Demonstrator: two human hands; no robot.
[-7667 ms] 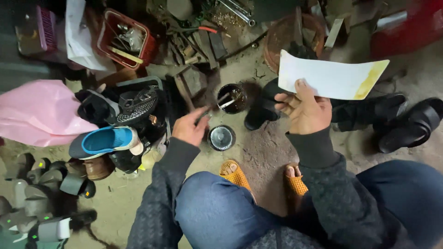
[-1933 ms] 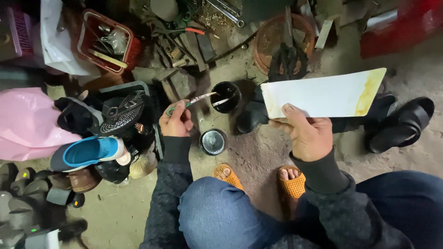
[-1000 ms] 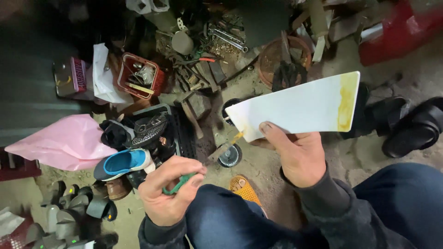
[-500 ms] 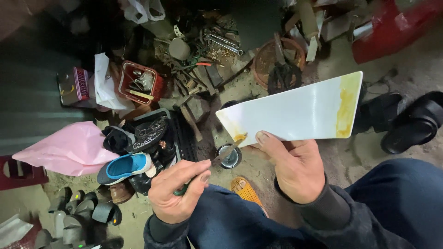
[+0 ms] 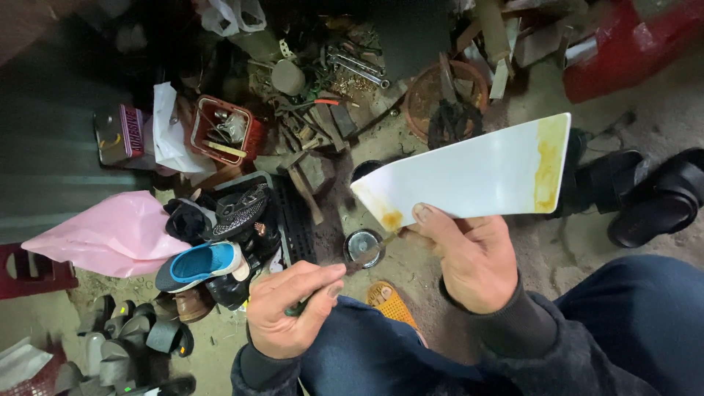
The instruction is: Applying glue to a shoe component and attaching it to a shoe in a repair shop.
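Head view: right hand (image 5: 477,260) pinches the thin, stiff, probably light white sheet (image 5: 469,176) at its 7 o'clock edge; left hand (image 5: 290,312) closed on the brush (image 5: 352,262) dabbing that corner.

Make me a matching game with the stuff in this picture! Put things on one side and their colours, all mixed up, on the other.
Things:
1. plastic bag
2. shoe
3. sheet held in the right hand
4. basket

Colours:
A. red
B. white with yellow-brown smears
C. pink
D. blue

Pairs: 1-C, 2-D, 3-B, 4-A
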